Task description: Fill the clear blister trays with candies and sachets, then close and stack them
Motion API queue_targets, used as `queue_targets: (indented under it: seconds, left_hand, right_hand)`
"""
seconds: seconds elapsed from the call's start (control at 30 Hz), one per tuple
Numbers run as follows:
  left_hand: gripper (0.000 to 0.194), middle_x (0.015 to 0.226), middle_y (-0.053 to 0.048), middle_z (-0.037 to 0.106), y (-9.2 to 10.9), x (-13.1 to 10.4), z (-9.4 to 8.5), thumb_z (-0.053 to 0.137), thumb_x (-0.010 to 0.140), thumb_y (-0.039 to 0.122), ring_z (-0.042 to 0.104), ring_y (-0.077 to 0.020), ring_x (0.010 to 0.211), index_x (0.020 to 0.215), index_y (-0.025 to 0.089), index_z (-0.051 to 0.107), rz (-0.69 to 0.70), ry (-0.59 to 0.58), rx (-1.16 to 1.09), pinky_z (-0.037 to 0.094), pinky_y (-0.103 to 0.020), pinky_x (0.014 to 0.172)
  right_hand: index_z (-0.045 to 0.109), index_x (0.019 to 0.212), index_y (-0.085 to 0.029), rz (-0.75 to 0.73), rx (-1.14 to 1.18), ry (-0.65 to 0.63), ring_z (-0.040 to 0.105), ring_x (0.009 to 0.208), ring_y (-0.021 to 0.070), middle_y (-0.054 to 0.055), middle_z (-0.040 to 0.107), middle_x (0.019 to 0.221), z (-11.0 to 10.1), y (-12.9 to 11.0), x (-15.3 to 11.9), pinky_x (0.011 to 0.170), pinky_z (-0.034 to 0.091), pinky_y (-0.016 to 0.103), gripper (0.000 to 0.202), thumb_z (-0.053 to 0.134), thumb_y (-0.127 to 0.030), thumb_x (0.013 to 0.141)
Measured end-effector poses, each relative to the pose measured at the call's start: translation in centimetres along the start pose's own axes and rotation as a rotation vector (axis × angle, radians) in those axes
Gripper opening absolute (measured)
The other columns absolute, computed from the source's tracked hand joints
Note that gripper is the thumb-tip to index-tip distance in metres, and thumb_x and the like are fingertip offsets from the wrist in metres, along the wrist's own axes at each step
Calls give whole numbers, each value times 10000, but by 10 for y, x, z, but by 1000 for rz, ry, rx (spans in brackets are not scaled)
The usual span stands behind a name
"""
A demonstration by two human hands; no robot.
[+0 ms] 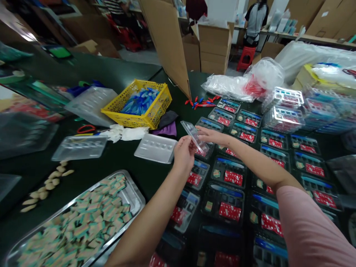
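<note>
A clear plastic lid (190, 129) is tilted above the rows of packed trays. My left hand (185, 150) is closed on its near edge, with thumb and fingertips pinched together. From the other side my right hand (208, 135) grips the lid's right edge, its fingers fairly straight and its thumb hidden. Below them lie black compartment trays, such as one packed tray (230, 171), each with a blue tool, a red dotted packet and a small striped block. A separate clear plastic lid (155, 148) lies flat to the left of my left hand.
A metal tray (139, 193) of striped blocks stands at the lower left, beside beige pieces (50, 183). Behind are a yellow basket (133, 119) of blue tools, red-handled scissors (86, 129) and a cardboard panel (172, 48). Stacked clear packs (283, 118) rise at the right. People sit farther back.
</note>
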State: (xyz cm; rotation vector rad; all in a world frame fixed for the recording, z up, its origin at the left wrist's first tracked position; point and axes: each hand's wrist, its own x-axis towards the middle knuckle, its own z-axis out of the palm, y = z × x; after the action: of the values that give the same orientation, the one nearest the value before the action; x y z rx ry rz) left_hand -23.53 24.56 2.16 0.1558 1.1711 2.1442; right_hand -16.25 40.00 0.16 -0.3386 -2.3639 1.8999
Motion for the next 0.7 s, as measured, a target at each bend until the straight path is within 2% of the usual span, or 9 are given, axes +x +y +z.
queue_targets:
  seconds: [0.07,0.17,0.27,0.43,0.57,0.7]
  left_hand:
    - [201,578,36,568,-1,-2,4,787,642,231,504,-65,509,669,149,605,0,-26,8,417,-167,517]
    - [195,581,29,578,0,-4,10,795,670,209,514,-63,519,653,148,610,-21,-68,13,419,-166,538]
    - [187,604,19,599,1,-6,12,803,700,196,531,-66,533,670,144,626,-77,-101,18,429,-169,558]
    - [195,613,25,595,-2,-4,13,807,712,167,534,-55,539,662,137,621,-175,-88,-8,433,-162,575]
    - [197,599,27,590,-5,-3,12,811,718,187,513,-53,507,681,136,624,-217,-96,-22,422,-163,542]
    - [207,574,28,584,-6,-2,12,817,715,207,513,-61,485,692,139,623,-252,-91,-18,418,-168,508]
  right_hand:
    - [363,1530,-266,22,165,-79,568,1247,252,79,554,1429,8,-4,-5,1039,491,390,912,740,-591,766]
    - [470,1455,-276,20,288,-62,618,1092,200,48,586,1355,13,-5,-12,916,541,302,871,834,-499,696]
    - [529,1396,-259,21,373,-37,615,1006,161,35,612,1274,13,-3,-18,819,541,241,783,832,-468,706]
    - [532,1386,-247,57,452,-71,595,941,134,19,636,1143,13,-2,-24,736,513,195,743,815,-465,734]
    - [580,1320,-240,95,502,-93,586,938,134,11,630,1067,13,-3,-25,742,515,199,672,812,-478,736]
    - [634,1212,-228,62,544,-138,581,886,137,7,628,965,15,-2,-26,706,516,207,528,790,-461,764]
